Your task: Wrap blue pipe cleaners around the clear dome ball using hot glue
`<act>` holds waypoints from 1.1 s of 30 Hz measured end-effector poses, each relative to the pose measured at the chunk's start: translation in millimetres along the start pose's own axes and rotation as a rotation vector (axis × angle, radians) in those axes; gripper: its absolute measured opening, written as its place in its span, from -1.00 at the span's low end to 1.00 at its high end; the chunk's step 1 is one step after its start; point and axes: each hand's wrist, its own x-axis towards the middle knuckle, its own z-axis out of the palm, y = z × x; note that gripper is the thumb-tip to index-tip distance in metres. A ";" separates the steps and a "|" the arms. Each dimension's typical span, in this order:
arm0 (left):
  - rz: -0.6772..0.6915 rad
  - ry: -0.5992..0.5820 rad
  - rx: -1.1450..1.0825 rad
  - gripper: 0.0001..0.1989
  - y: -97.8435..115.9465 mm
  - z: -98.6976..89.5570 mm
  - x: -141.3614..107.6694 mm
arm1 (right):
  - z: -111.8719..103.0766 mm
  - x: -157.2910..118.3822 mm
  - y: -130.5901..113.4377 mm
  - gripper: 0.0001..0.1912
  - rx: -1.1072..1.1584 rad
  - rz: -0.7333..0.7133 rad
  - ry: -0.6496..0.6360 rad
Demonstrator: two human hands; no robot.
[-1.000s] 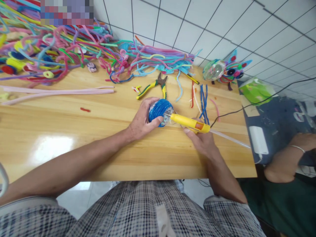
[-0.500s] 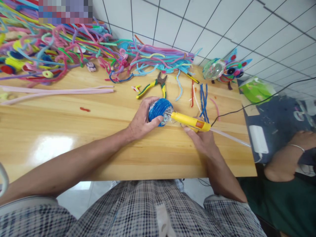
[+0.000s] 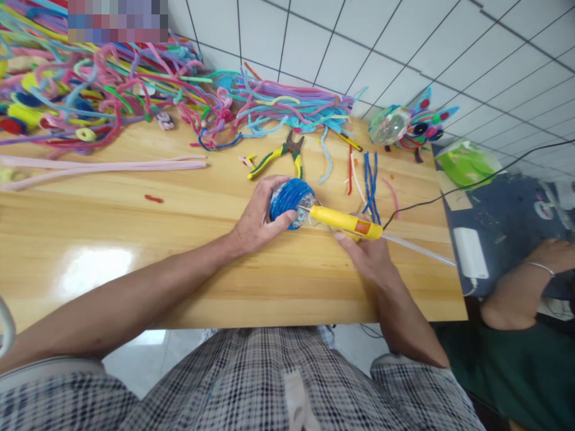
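"What could go wrong?"

"The right hand (image 3: 366,254) is wrapped round the glue gun (image 3: 344,221). The left hand (image 3: 258,221) curls round the blue-wrapped plastic piece (image 3: 290,199), over the table (image 3: 278,293). The tip (image 3: 304,208) is near the left thumb (image 3: 285,221); a slip could burn it."

"What's in the way?"

"Pliers (image 3: 294,143) just behind, then pipe cleaners (image 3: 299,106) by the wall (image 3: 309,36)."

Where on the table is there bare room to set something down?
Bare table shows between the red scrap and left forearm, and between it and the right forearm, below the blue-wound ball. The wall side is crowded with fuzzy stems.
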 end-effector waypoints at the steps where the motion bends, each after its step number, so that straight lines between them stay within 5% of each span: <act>1: -0.003 0.001 0.003 -0.31 -0.1 -0.1 -0.1 | -0.2 0.5 -0.4 -0.81 0.001 0.001 0.004; 16: 0.001 -0.009 0.013 -0.32 0.1 -1.2 0.0 | -1.0 0.7 -2.0 -0.82 0.012 0.003 -0.003; 26: -0.048 -0.028 0.016 -0.30 2.9 -3.5 -0.9 | 5.6 7.5 1.7 -0.79 0.189 0.133 0.141; 30: -0.031 -0.032 0.050 -0.32 2.0 -4.4 -1.2 | -22.8 25.2 4.7 -0.77 0.247 0.159 0.314; 33: -0.026 -0.040 0.052 -0.32 0.5 -4.2 -1.3 | -61.9 38.1 30.8 -0.74 0.152 0.192 0.466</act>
